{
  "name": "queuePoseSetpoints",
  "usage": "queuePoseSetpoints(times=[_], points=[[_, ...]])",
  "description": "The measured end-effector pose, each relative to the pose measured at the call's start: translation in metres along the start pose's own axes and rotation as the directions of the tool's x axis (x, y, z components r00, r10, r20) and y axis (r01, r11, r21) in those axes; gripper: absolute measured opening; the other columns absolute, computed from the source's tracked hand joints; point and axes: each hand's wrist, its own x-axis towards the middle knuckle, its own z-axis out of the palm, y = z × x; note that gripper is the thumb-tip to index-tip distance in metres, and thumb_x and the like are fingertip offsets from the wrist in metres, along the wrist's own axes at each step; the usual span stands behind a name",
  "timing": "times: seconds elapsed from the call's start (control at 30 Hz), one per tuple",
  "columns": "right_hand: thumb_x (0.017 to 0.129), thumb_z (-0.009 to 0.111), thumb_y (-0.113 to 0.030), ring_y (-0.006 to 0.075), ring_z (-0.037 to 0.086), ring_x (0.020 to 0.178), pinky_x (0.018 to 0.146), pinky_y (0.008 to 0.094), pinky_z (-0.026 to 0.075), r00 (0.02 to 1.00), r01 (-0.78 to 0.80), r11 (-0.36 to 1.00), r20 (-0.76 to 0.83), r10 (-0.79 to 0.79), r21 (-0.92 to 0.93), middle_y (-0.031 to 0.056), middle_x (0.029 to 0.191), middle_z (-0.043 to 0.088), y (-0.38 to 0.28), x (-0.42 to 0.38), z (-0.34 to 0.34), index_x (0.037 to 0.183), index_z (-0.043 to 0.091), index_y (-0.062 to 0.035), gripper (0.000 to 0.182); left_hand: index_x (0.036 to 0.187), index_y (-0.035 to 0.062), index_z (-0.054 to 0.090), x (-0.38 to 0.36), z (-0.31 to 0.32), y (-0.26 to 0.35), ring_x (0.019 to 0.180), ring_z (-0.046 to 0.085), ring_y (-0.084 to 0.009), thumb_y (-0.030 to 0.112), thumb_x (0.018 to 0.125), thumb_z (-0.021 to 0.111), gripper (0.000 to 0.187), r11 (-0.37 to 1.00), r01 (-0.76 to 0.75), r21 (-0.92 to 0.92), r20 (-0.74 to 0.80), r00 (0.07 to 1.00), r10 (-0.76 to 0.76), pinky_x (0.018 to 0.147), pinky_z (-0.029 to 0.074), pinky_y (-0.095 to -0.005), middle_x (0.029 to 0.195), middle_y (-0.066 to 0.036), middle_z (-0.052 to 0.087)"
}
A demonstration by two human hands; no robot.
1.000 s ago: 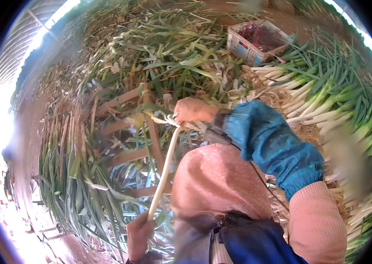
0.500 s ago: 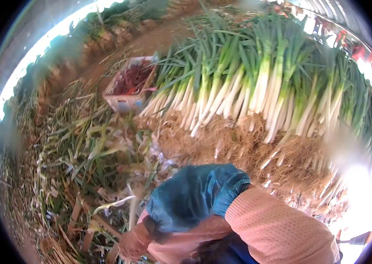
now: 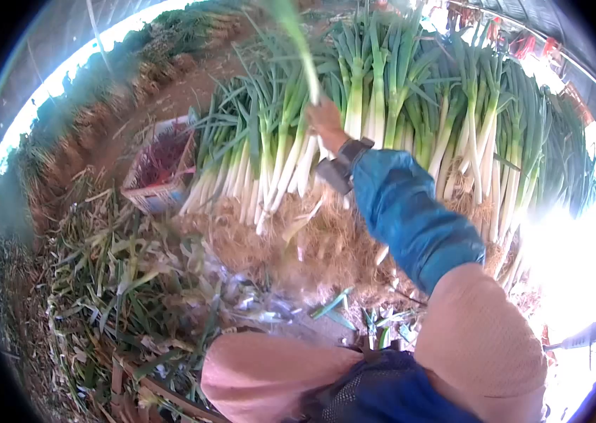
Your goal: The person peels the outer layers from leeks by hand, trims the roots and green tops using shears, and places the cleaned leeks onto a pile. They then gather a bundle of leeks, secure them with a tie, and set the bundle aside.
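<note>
My right hand (image 3: pixel 327 121), in a blue sleeve cover with a dark band and grey piece at the wrist, is stretched out over the pile. Its fingers are closed on the lower white part of a green onion (image 3: pixel 306 62), whose blurred leaves point up past the top edge. Beneath and beside it lie many green onions (image 3: pixel 375 113), laid side by side with white stalks and roots towards me. My left hand is out of sight; a pink-clothed part of my body (image 3: pixel 270 370) shows at the bottom.
A crate (image 3: pixel 160 185) with reddish-purple strands stands left of the pile. Cut leaves and peelings (image 3: pixel 129 275) cover the ground at left. A wooden bar (image 3: pixel 171 398) lies low at left. Root tangles (image 3: pixel 326 247) edge the pile. Strong glare hides the right side.
My right hand has swung from the low left, across my body, up and forward over the pile, where it now holds a green onion. The camera view has shifted too.
</note>
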Motion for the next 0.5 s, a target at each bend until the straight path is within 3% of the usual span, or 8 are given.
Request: queuePoseSetpoints(times=[0.03,0.1,0.13,0.17,0.27,0.43,0.47,0.5], points=[[0.069,0.062,-0.014,0.0238,0.054,0.052,0.052,0.0383,0.047,0.829,0.538,0.678,0.167,-0.534,-0.502,0.008,0.072,0.059,0.091,-0.019,0.007,0.079,0.058,-0.0112,0.011,0.116,-0.0045,0.053,-0.005,0.003,0.002,0.078,0.056,-0.0209,0.005,0.074,0.057,0.044,0.999,-0.022,-0.023,0.024,0.999,0.023,0.071,0.045,-0.0305,0.091,-0.014,0.06],[0.068,0.063,-0.006,0.0285,0.056,0.055,0.058,0.0437,0.048,0.888,0.371,0.836,0.418,-0.191,-0.405,0.0115,0.074,0.059,0.125,-0.047,-0.014,0.079,0.057,-0.0072,0.012,0.116,-0.0047,0.053,-0.019,0.01,0.006,0.076,0.056,-0.0214,0.004,0.073,0.057,0.044,0.995,-0.057,-0.084,0.075,0.995,0.063,0.07,0.045,-0.0308,0.09,-0.014,0.06],[0.073,0.061,-0.006,0.0285,0.057,0.056,0.058,0.0449,0.049,0.919,-0.352,0.92,0.25,0.306,0.17,0.0128,0.073,0.057,0.098,-0.049,-0.018,0.079,0.055,-0.0028,0.009,0.116,-0.0049,0.053,-0.024,0.013,0.01,0.076,0.056,-0.0217,0.004,0.073,0.057,0.045,0.99,-0.074,-0.117,0.1,0.991,0.086,0.07,0.045,-0.0309,0.089,-0.014,0.06],[0.077,0.059,-0.005,0.0284,0.057,0.057,0.058,0.0461,0.051,0.588,-0.721,0.224,0.407,0.699,0.655,0.0142,0.071,0.055,0.071,-0.049,-0.022,0.079,0.053,0.0016,0.01,0.116,-0.005,0.053,-0.027,0.021,0.017,0.075,0.056,-0.0219,0.004,0.072,0.057,0.045,0.982,-0.089,-0.164,0.131,0.985,0.111,0.069,0.045,-0.031,0.089,-0.014,0.06],[0.079,0.056,-0.002,0.0277,0.061,0.062,0.056,0.0433,0.055,0.612,-0.671,0.145,0.433,0.661,0.727,0.0177,0.074,0.055,0.07,-0.043,-0.014,0.078,0.052,0.0043,0.008,0.119,-0.0051,0.05,-0.03,0.045,0.053,0.085,0.056,-0.0255,0.001,0.071,0.058,0.048,0.933,-0.108,-0.344,0.234,0.952,0.197,0.076,0.044,-0.033,0.098,-0.016,0.058],[0.08,0.05,0.005,0.0245,0.063,0.073,0.069,0.0389,0.057,0.738,-0.673,0.508,0.45,0.502,0.537,0.0157,0.081,0.056,0.051,-0.038,-0.02,0.077,0.054,0.0063,0.005,0.132,-0.0013,0.038,0.001,0.118,0.168,0.118,0.046,-0.0255,0.003,0.078,0.063,0.06,0.823,-0.101,-0.559,0.47,0.779,0.414,0.095,0.039,-0.0359,0.131,-0.016,0.044],[0.081,0.049,0.004,0.0246,0.063,0.074,0.069,0.0393,0.057,0.771,-0.637,0.547,0.447,0.454,0.543,0.0155,0.081,0.056,0.06,-0.042,-0.011,0.077,0.054,0.0061,0.006,0.135,-0.0006,0.033,0.001,0.142,0.185,0.119,0.045,-0.027,0.007,0.078,0.064,0.065,0.657,0.211,-0.724,0.558,0.74,0.377,0.098,0.036,-0.038,0.137,-0.017,0.037],[0.082,0.05,0.001,0.0247,0.062,0.074,0.069,0.0404,0.057,0.762,-0.647,0.43,0.507,0.403,0.63,0.015,0.081,0.055,0.057,-0.04,-0.011,0.079,0.054,0.0058,0.008,0.137,0.0001,0.029,0.007,0.161,0.207,0.118,0.045,-0.0269,0.01,0.077,0.066,0.071,0.719,-0.181,-0.671,0.413,0.714,0.565,0.097,0.037,-0.0392,0.139,-0.019,0.032]])
